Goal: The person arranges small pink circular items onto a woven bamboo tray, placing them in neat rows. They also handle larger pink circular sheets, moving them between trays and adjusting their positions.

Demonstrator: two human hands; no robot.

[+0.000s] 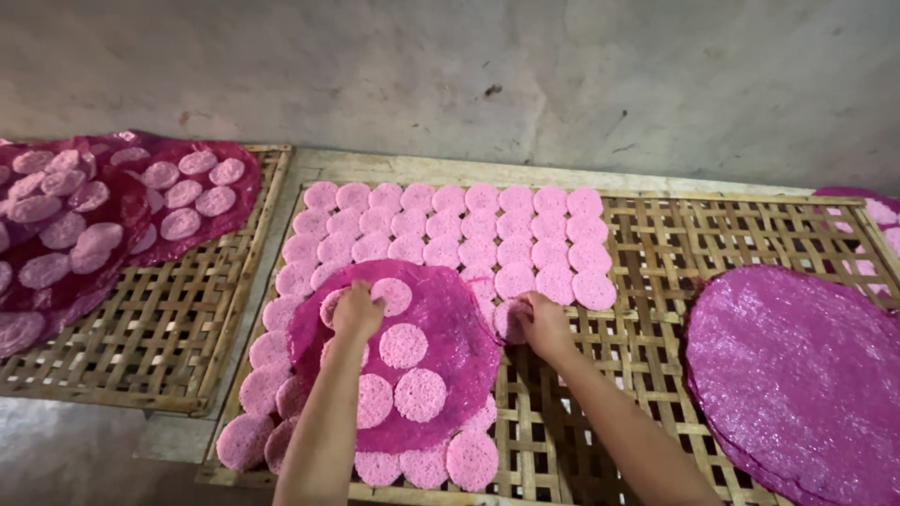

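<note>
Rows of round pale-pink discs (450,239) lie on a woven bamboo rack (656,272). A magenta plastic sheet (455,351) carrying several discs rests on the rack's left part. My left hand (356,311) presses on a disc at the sheet's upper left. My right hand (542,320) holds a pink disc (509,320) against the rack beside the sheet's right edge, below the last row.
A second bamboo rack (159,328) at the left bears crumpled magenta sheets with discs (103,211). A stack of round magenta sheets (797,375) lies on the right. A grey wall (487,75) stands behind. Bare lattice shows at the middle right.
</note>
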